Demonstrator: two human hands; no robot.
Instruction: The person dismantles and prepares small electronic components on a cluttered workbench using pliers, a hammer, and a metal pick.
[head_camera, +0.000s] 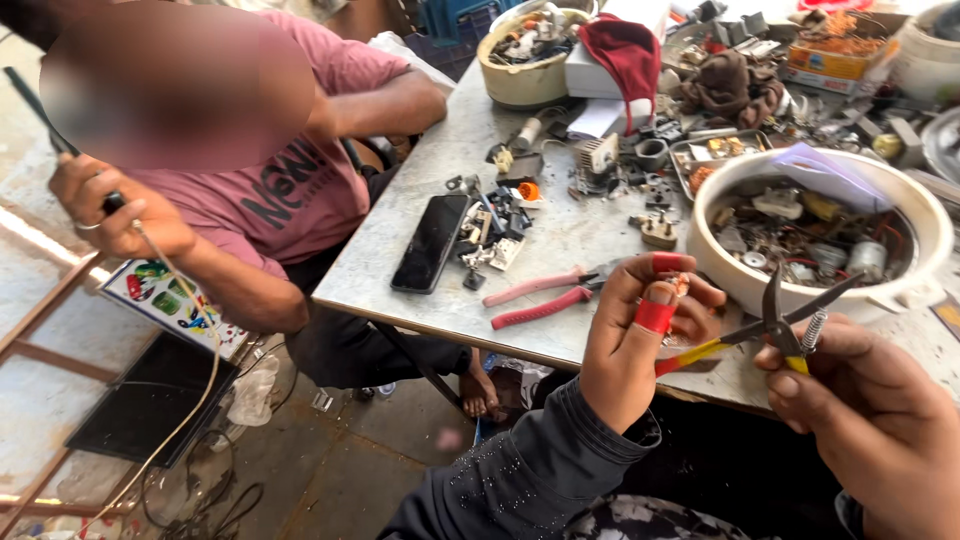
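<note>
My left hand (640, 335), in a dark sleeve with red tape around the thumb and a fingertip, pinches a small metal and copper part (680, 285) between thumb and fingers. My right hand (870, 420) grips needle-nose pliers (775, 325) with yellow and red handles. Their jaws stand apart, just right of the small part. Both hands hover over the near edge of the grey worktable (560, 235).
A white bowl of scrap parts (925, 215) stands behind my hands. Red-handled pliers (545, 300), a black phone (432, 243) and loose components lie mid-table. Another bowl (525, 80) and clutter fill the back. A person in a pink shirt (290, 170) sits left, holding a wired tool (60, 140).
</note>
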